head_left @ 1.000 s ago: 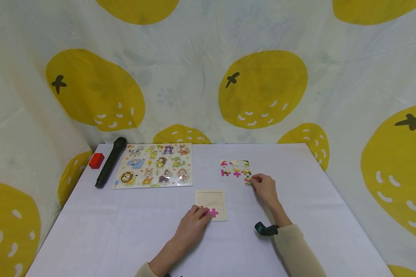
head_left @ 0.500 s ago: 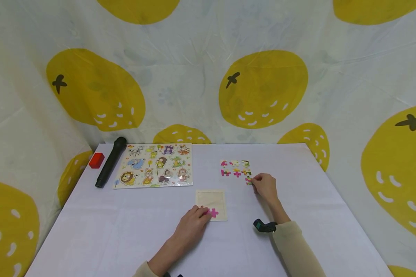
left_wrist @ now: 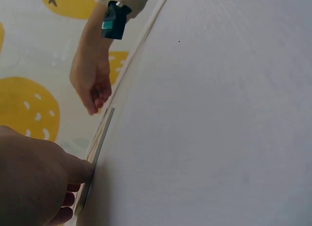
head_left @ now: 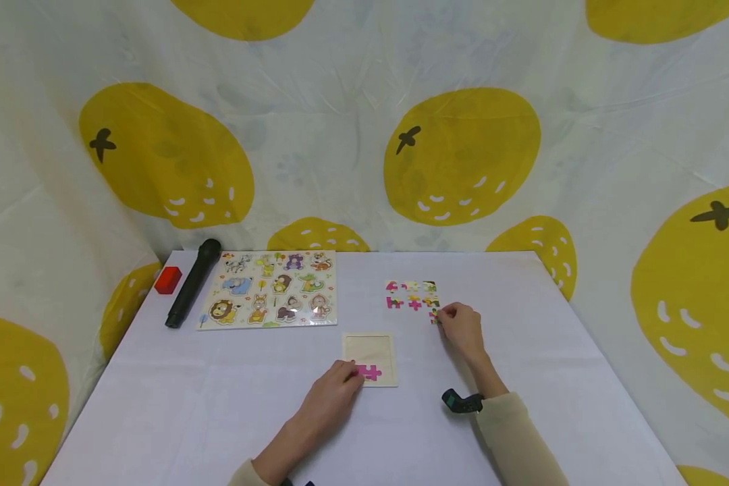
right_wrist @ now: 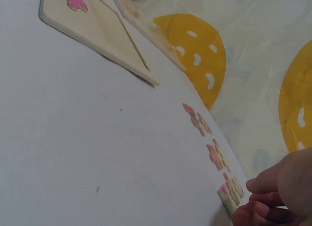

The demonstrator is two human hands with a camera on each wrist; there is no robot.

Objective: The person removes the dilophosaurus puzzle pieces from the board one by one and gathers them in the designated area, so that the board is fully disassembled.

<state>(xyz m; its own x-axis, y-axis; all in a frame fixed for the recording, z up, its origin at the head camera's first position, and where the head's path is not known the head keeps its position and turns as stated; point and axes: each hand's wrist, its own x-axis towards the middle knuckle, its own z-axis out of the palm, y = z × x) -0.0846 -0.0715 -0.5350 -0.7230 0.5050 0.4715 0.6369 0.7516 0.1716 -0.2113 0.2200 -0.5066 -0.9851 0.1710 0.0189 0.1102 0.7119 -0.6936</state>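
Observation:
In the head view, a square wooden puzzle tray [head_left: 373,347] lies flat with joined pink jigsaw pieces [head_left: 370,372] in its near part. My left hand [head_left: 331,398] grips the tray's near left corner, its fingers over the rim; the left wrist view puts the thumb [left_wrist: 80,170] against the edge. At the right, my right hand [head_left: 464,331] pinches the side of a pink and green jigsaw piece [head_left: 434,316], its fingertips hiding part of it. Several more jigsaw pieces [head_left: 413,286] lie in rows just behind; the right wrist view also has these loose pieces [right_wrist: 217,155].
An animal picture board [head_left: 273,290] lies at the back left. Beside it are a black microphone-like stick [head_left: 194,283] and a red block [head_left: 168,280]. The white table [head_left: 219,391] ends at a fruit-patterned curtain [head_left: 340,135].
My left hand has slid slightly left, uncovering more of the pink pieces in the tray. The right hand and its jigsaw piece have shifted very slightly left.

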